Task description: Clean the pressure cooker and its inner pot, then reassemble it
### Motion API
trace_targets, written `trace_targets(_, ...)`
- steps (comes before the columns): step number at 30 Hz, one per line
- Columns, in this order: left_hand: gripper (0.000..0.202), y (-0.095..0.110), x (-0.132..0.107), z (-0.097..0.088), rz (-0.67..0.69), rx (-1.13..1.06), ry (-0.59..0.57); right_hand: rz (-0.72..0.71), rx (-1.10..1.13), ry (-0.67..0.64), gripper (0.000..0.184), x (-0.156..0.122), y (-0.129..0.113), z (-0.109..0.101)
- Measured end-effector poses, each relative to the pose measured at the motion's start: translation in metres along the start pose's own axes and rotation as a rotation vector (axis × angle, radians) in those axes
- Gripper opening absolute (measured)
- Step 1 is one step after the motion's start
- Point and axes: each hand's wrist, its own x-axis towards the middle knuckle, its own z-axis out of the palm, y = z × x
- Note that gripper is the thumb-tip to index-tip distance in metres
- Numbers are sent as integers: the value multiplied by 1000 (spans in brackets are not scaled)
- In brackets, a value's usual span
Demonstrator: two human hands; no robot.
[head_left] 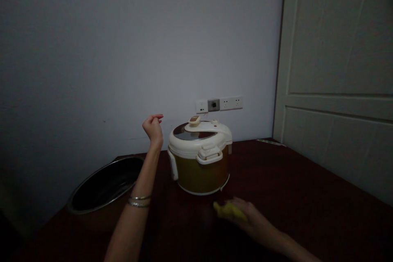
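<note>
A yellow-brown rice cooker (201, 172) with a white lid stands shut on the dark red table (307, 196). My left hand (152, 127) is raised just left of the lid, fingers curled in and empty, with bangles on the wrist. My right hand (245, 215) lies on the table in front of the cooker, pressed on a yellow cloth (229, 209).
A large metal basin (106, 186) sits at the table's back left edge. A strip of wall sockets (219, 104) is on the wall behind the cooker. A white door (337, 90) stands to the right. A thin pale object (270, 142) lies at the table's back right.
</note>
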Motion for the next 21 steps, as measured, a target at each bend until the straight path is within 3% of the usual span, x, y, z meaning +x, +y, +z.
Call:
trace_targets(3,28,-28,-27,-17,-26,169,-89,159,136,442,44,20,13,-38)
trace_targets(6,27,-42,-50,-24,-49,210,-197,202,194,661,52,57,31,-56)
trace_targets(9,31,-46,-68,-26,-50,256,-280,257,206,687,50,91,44,-47)
trace_targets(12,37,-47,-80,-23,-43,309,-306,241,186,679,48,110,50,-23)
trace_targets(21,35,-60,-93,-8,8,121,-117,178,110,750,63,91,62,37)
